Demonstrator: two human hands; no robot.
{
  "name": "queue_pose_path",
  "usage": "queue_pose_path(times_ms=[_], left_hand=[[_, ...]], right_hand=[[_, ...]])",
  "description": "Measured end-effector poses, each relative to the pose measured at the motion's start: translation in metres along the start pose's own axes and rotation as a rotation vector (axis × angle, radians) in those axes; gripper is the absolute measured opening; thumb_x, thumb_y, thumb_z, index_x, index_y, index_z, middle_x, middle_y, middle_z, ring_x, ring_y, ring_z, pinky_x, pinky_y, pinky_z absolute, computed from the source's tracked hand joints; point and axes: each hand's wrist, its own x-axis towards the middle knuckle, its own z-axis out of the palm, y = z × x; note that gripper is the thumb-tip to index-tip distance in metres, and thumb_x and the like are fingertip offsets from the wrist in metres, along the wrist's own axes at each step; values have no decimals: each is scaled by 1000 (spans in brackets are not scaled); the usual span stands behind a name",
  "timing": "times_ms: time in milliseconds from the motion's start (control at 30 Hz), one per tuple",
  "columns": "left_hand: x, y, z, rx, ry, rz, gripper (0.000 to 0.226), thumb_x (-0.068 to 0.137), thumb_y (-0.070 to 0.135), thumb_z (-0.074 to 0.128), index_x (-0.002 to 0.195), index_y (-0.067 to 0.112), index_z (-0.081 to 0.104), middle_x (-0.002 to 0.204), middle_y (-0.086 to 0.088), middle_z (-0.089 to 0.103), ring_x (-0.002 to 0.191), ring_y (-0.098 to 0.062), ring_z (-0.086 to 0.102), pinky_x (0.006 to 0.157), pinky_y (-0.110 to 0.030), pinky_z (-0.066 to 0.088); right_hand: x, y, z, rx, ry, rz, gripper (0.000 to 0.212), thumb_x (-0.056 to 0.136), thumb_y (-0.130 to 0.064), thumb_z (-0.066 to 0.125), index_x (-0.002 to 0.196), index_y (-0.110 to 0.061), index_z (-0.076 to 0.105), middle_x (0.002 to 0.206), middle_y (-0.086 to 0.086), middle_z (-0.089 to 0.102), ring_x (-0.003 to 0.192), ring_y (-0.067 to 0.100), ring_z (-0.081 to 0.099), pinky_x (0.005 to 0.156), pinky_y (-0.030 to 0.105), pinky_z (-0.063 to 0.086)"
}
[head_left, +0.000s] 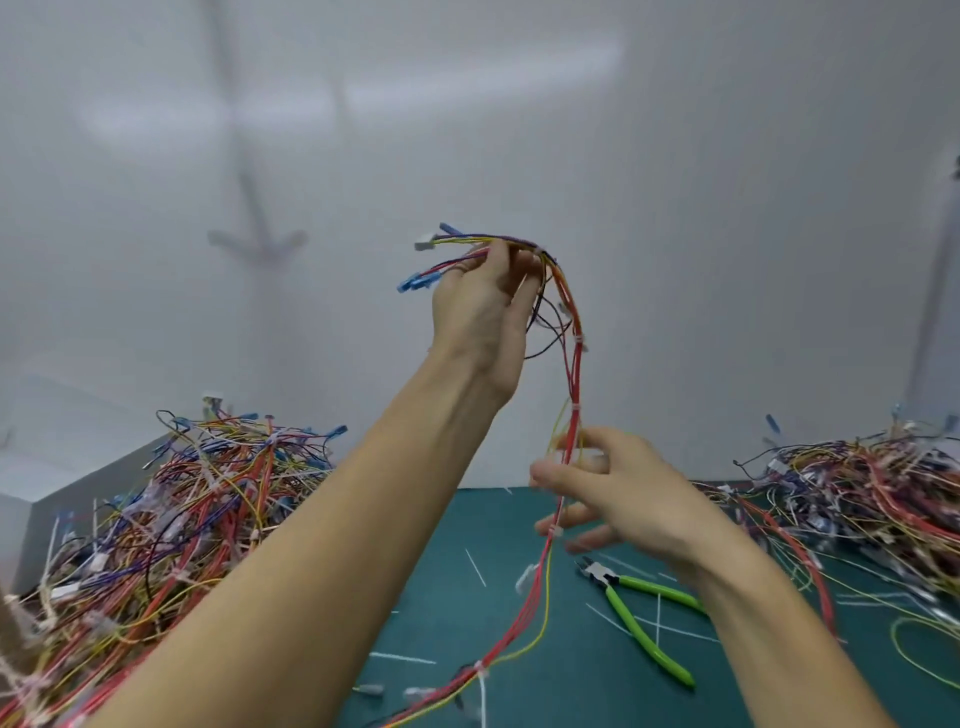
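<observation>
Surface: green mat (467, 597), white wall (675, 156) behind.
Harness (575, 374): one, hanging from frame centre down onto the mat at the bottom.
Left hand (480, 312): raised at centre, you grip the harness's connector end.
Right hand (623, 499): lower, right of centre, fingers curled loosely round the red strands; blurred.
Progress: looks mid-check. Four ties (556, 531) counted on it, the lowest has a long tail, so trimming is likely left.
Cutters (636, 623): one, lying on the mat, not in your hand.
Piles: two, left pile (182, 509) and right pile (857, 493).
Offcuts (475, 567): several, too scattered to count.

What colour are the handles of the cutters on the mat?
Bright green; the head view shows the cutters clearly.
</observation>
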Motion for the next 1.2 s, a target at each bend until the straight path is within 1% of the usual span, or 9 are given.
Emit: queue_pose_path(times_ms=[100,200,367,533,800,900,1033,1133,1200], left_hand=[[1,-1,2,-47,-5,-5,26,103,4,43,80,2,55,74,-7,56,72,-13,56,90,-27,50],[3,1,-3,-33,-75,-15,22,102,4,46,84,2,57,76,-7,61,72,-13,63,88,-26,55],[7,18,-19,129,-94,-80,10,97,7,57,89,4,62,77,-4,65,62,-12,65,65,-23,59],[10,22,-40,412,-108,-153,9,94,20,63,86,19,68,86,6,70,61,-6,59,63,-21,53],[8,11,-45,654,-192,-35,10,98,11,56,93,10,65,91,-3,69,90,-17,67,99,-39,51],[6,10,-46,805,-236,-2,10,97,11,58,96,7,68,93,-4,73,91,-19,71,101,-39,51],[2,13,-48,869,-361,7,11,95,11,61,95,8,71,90,-3,75,93,-20,73,100,-40,52],[-4,12,-45,849,-469,-14,9,93,9,62,97,6,71,94,-8,73,89,-18,71,99,-39,53],[-7,10,-45,846,-501,-16,9,91,6,64,97,4,71,94,-11,71,88,-19,70,99,-39,53]], right_hand=[[1,2,7,19,-56,-62,5,92,-11,65,95,-7,67,89,10,76,65,26,74,50,27,56],[7,8,0,-59,227,-113,12,89,-1,64,82,-9,69,80,13,73,55,25,72,45,22,53],[14,22,-37,-317,702,-268,14,92,-9,66,86,-19,74,72,3,71,60,28,70,65,49,61],[3,18,-52,-418,954,-406,15,94,-20,66,99,-25,79,67,6,72,59,27,67,62,45,57],[0,10,-35,-757,280,5,26,94,-14,59,120,-17,62,108,3,68,102,24,64,88,37,52],[-1,5,-29,-858,304,32,34,98,-23,48,129,-12,41,112,9,56,97,27,57,85,41,48],[-2,2,-22,-754,378,-139,87,91,-59,55,157,-22,12,159,-1,27,144,24,27,112,40,31],[2,1,-11,-397,405,-374,43,87,-55,63,124,-34,62,119,-17,67,112,-1,56,88,5,37],[5,3,-4,-271,444,-429,19,89,-45,66,93,-28,70,86,-16,74,83,-1,67,74,8,46]])
